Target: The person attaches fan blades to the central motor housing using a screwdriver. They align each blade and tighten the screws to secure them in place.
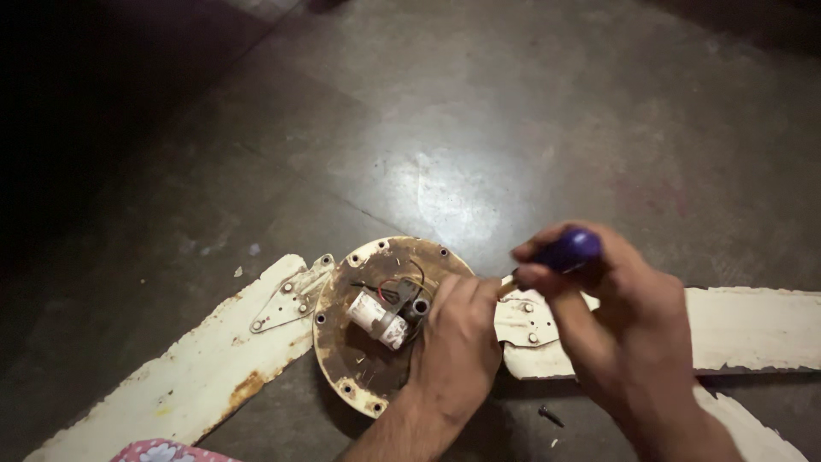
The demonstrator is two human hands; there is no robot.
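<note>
On the grey concrete floor point(479, 128) lies an old ceiling fan, its rusted round motor housing point(359, 359) facing up with a white cylindrical capacitor point(376, 318) and thin wires point(402, 282) exposed at the hub. The left hand point(457, 342) presses flat on the housing's right edge, fingers loosely curled, apparently to steady it. The right hand point(616, 316) is wrapped around a screwdriver with a purple handle point(571, 248), its tip angled down at the blade bracket point(526, 321) where the right blade point(753, 329) meets the motor. The left blade point(205, 368) stretches away, paint flaking. A loose dark screw point(550, 416) rests on the floor near the right wrist.
</note>
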